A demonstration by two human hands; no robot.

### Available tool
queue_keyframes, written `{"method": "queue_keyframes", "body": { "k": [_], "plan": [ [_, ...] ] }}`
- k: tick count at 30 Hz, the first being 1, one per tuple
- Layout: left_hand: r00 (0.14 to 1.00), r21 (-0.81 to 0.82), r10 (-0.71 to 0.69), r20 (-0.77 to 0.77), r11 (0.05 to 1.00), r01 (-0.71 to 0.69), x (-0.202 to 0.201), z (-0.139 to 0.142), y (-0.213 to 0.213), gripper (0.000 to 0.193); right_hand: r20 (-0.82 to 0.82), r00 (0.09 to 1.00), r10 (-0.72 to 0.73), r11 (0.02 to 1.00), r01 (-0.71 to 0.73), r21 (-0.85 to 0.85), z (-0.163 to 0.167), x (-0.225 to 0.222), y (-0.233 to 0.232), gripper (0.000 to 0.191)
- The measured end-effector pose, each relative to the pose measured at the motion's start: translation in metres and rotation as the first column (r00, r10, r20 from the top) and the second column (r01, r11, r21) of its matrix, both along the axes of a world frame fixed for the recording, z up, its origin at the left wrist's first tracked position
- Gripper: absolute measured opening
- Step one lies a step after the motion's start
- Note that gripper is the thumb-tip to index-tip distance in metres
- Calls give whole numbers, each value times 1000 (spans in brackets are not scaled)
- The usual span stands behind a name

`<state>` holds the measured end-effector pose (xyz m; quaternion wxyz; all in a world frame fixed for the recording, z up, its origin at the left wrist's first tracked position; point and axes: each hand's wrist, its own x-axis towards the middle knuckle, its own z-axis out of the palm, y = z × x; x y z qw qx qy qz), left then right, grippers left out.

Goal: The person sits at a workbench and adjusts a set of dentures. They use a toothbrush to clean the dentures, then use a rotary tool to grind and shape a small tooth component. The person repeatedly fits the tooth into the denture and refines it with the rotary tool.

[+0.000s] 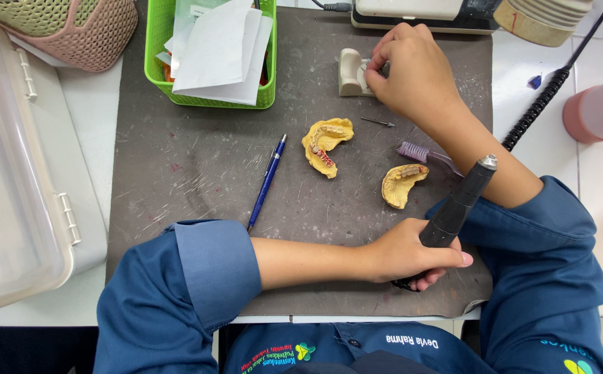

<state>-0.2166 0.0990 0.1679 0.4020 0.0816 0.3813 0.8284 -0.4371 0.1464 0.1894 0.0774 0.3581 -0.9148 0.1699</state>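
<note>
Down near the mat's [198,187] front edge, the left hand [412,256] grips a black handpiece [457,204], tip up. At the back edge, the right hand [412,73] pinches a small beige holder [351,73]; two yellow dental casts [326,144] lie mid-mat.

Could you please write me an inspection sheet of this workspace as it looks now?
Surface: scratched dark grey rubber mat on a white tiled bench.
Job's things: black cylindrical handpiece; two yellow plaster dental casts; beige bur block; thin loose metal bur.
Clutter: blue pen, purple brush, green plastic basket of papers.
Hands: left hand grips the handpiece; right hand rests fingers at the bur block.
Cables: black coiled cord runs toward the handpiece.
Surroundings: clear plastic lidded box, pink mesh item, pink cylindrical container.
</note>
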Motion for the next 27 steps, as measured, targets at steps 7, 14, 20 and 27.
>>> {"method": "queue_keyframes", "body": {
  "k": [7,14,20,27],
  "plan": [
    [1000,17,-2,24,1000,2,0,0,0,27,-66,998,1,994,-8,-111,25,5,-2,10],
    [1000,5,14,20,1000,-14,2,2,0,26,197,978,76,965,-23,-261,89,36,13,30],
    [991,-35,129,-39,991,-130,14,4,1,24,423,903,72,953,63,-298,123,73,40,22],
    [974,-96,222,-52,969,-226,19,7,-2,24,591,802,88,884,210,-417,155,114,71,35]
  ]
}}
